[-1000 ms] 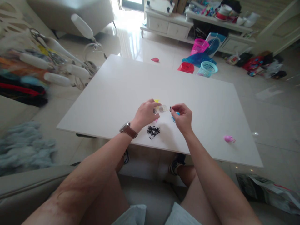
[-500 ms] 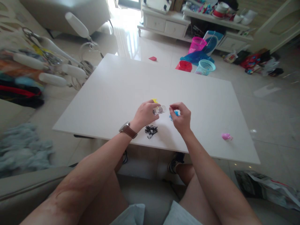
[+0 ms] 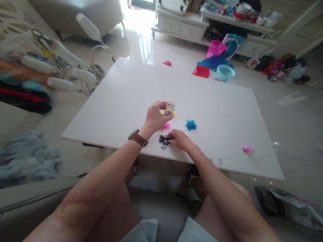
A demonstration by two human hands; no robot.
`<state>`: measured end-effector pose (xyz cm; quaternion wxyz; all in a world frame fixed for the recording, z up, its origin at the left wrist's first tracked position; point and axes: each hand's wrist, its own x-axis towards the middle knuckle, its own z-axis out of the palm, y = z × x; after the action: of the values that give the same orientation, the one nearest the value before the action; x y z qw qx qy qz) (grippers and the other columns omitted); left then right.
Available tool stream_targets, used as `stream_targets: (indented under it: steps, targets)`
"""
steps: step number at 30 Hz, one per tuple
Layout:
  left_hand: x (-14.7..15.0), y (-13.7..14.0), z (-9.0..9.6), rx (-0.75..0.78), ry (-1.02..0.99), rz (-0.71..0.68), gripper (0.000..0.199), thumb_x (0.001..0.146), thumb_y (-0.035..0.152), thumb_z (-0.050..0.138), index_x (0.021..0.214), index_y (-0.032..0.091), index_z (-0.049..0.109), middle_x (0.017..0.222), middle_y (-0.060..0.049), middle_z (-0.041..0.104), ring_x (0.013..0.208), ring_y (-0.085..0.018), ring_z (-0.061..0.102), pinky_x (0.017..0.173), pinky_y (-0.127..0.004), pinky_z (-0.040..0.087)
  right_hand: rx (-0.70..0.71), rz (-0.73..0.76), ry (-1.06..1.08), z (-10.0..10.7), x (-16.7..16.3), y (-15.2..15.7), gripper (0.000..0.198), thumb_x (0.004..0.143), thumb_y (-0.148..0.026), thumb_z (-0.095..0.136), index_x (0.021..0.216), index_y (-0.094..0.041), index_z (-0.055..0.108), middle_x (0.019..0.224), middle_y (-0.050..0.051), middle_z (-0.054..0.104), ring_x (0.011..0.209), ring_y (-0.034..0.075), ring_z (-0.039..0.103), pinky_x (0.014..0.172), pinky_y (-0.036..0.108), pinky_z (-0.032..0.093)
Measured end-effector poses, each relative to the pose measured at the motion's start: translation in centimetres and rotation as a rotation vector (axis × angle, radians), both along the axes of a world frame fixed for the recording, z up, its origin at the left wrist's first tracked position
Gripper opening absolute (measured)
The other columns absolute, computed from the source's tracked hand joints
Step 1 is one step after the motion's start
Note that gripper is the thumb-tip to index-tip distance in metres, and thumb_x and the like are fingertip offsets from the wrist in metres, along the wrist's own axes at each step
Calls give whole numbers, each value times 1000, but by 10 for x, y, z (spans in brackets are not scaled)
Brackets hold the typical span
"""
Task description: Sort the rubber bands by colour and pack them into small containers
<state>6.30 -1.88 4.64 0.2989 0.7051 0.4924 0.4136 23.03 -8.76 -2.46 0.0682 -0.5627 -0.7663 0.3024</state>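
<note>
Head view: a clear, round-mouthed jar point(image 3: 171, 107) is grasped by the left hand point(image 3: 155, 117), beyond the tangled pile of thin black loops point(image 3: 163, 140). The pile's right edge is touched by the right hand point(image 3: 180, 139); its grip cannot be judged.

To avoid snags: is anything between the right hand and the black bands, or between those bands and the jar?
Nothing visible separates the right hand from the black bands; it is at their right edge. Toward the jar, the pink pile and part of the left hand lie between.
</note>
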Motion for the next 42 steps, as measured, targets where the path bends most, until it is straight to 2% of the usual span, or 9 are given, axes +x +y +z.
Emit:
stream_targets:
  steps: [5, 11, 18, 22, 26, 29, 34, 39, 42]
  targets:
    - [-2, -1, 1, -14, 8, -5, 28, 72, 15, 73, 100, 18, 74, 97, -4, 74, 91, -19, 70, 89, -33, 56, 29, 16, 11, -1, -2, 2, 17, 78, -5, 64, 79, -18, 75, 82, 4, 71, 75, 16, 61, 71, 27, 42]
    - [-6, 1, 1, -6, 51, -8, 29, 71, 14, 72, 100, 18, 74, 98, -4, 73, 91, -18, 69, 88, -32, 55, 17, -98, 165, 6, 8, 6, 17, 73, -4, 65, 77, -17, 76, 72, 1, 72, 67, 14, 62, 67, 25, 44]
    - [-13, 0, -4, -21, 335, -87, 42, 70, 14, 69, 111, 21, 78, 100, -6, 70, 81, -20, 65, 79, -34, 54, 6, -252, 374, 32, 39, 14, 7, 72, -18, 70, 76, -18, 76, 69, 1, 73, 65, 15, 66, 63, 25, 49]
    - [-12, -2, -8, 15, 456, -159, 45, 71, 16, 70, 115, 23, 79, 102, -7, 69, 87, -22, 64, 83, -36, 53, 104, -382, 471, 43, 50, 16, 11, 72, -27, 74, 78, -18, 77, 74, 4, 76, 68, 17, 69, 67, 29, 53]
    - [-6, -6, -9, 43, 519, -210, 44, 73, 17, 71, 116, 23, 79, 104, -8, 69, 93, -24, 64, 88, -38, 52, 135, -486, 622, 46, 51, 17, 19, 72, -34, 77, 80, -17, 76, 75, 5, 76, 67, 17, 68, 66, 30, 55]
    - [0, -10, -8, 67, 534, -252, 41, 73, 15, 69, 112, 23, 80, 101, -9, 67, 94, -25, 63, 88, -39, 51, 184, -483, 626, 45, 48, 17, 18, 73, -33, 77, 80, -17, 75, 77, 5, 76, 68, 17, 68, 67, 30, 55]
    - [6, -14, -8, 93, 518, -308, 34, 72, 12, 67, 102, 22, 81, 95, -9, 65, 90, -24, 63, 84, -38, 51, 285, -397, 565, 47, 39, 14, 11, 77, -29, 75, 80, -18, 76, 78, 4, 76, 71, 17, 69, 71, 31, 56]
    - [6, -14, -13, 51, 411, -309, 42, 69, 13, 68, 108, 21, 81, 97, -8, 66, 85, -23, 64, 79, -35, 52, 332, -454, 591, 49, 32, 12, 11, 78, -30, 77, 79, -19, 76, 75, 2, 75, 69, 18, 68, 70, 31, 55]
    - [5, -12, -15, 33, 380, -316, 45, 68, 12, 68, 110, 20, 81, 97, -8, 67, 85, -22, 64, 78, -34, 53, 359, -401, 593, 51, 32, 12, 8, 80, -29, 76, 79, -20, 77, 78, 3, 75, 72, 18, 68, 71, 32, 55]
